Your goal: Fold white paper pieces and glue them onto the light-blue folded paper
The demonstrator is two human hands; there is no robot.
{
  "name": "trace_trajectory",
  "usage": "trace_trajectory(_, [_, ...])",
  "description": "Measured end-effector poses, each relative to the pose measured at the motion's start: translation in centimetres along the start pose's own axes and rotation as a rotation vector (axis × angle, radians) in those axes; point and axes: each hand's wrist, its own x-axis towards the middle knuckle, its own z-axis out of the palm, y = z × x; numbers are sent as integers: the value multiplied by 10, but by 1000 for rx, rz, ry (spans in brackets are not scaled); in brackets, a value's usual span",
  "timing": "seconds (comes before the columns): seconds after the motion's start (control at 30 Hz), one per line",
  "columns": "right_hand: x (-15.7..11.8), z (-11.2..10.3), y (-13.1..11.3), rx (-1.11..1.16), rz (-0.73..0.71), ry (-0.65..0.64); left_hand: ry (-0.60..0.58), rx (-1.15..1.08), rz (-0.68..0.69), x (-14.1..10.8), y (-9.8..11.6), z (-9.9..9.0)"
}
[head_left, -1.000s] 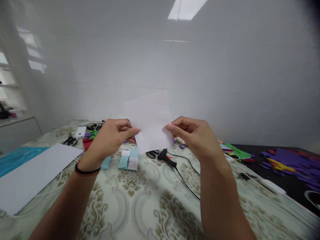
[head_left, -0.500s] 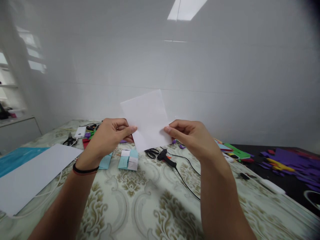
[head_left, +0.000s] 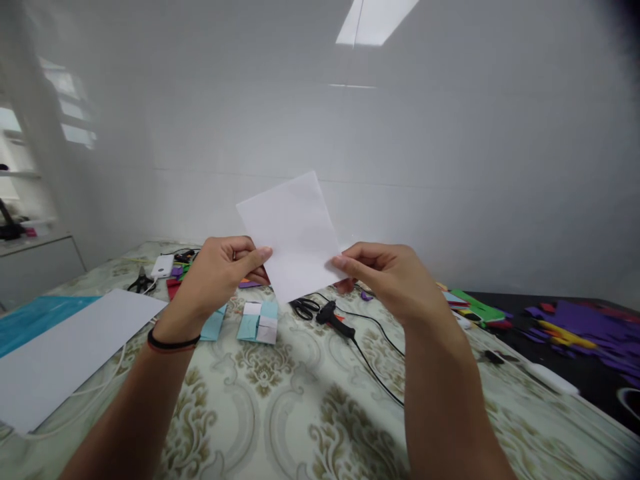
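A square sheet of white paper (head_left: pixel 295 240) is held up, tilted, above the table. My left hand (head_left: pixel 233 267) pinches its left edge, thumb in front and fingers behind. At the lower right corner, my right hand (head_left: pixel 380 273) grips the sheet between thumb and fingers. Below it on the cloth lies a folded blue-and-white paper piece (head_left: pixel 259 323). A blue folded paper (head_left: pixel 213 325) sits partly hidden behind my left wrist. Black-handled scissors (head_left: pixel 304 308) and a black glue gun (head_left: pixel 334 319) with its cord lie just beneath the sheet.
A large white sheet (head_left: pixel 75 353) overlaps a blue sheet (head_left: pixel 40 319) at the left. Pliers (head_left: pixel 142 280) and a white power bank-like box (head_left: pixel 163 266) lie behind. Purple scraps (head_left: pixel 580 320), yellow pieces (head_left: pixel 565 335) and a white stick-shaped tool (head_left: pixel 550 378) are at the right.
The white paper has tilted a little further, its top edge shifting slightly left. Both hands keep hold of it, and my right hand is slightly further right. The view has shifted slightly.
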Motion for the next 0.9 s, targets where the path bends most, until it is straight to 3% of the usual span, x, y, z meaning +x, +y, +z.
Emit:
trace_trajectory(0.13, [1, 0, 0, 23, 11, -3, -6, -104, 57, 2, -5, -1])
trace_trajectory(0.3, [1, -1, -2, 15, 36, -38, 214, -182, 236, 2, -3, -2])
trace_trajectory(0.4, [1, -1, -3, 10, 38, -47, 271, -135, 290, 0, 0, -3])
trace_trajectory(0.67, [3, 2, -2, -15, -62, 72, 215, -83, 295, -2, 1, 5])
trace_trajectory(0.9, [2, 4, -5, 39, -44, 29, 209, -14, 288, -4, 1, 7])
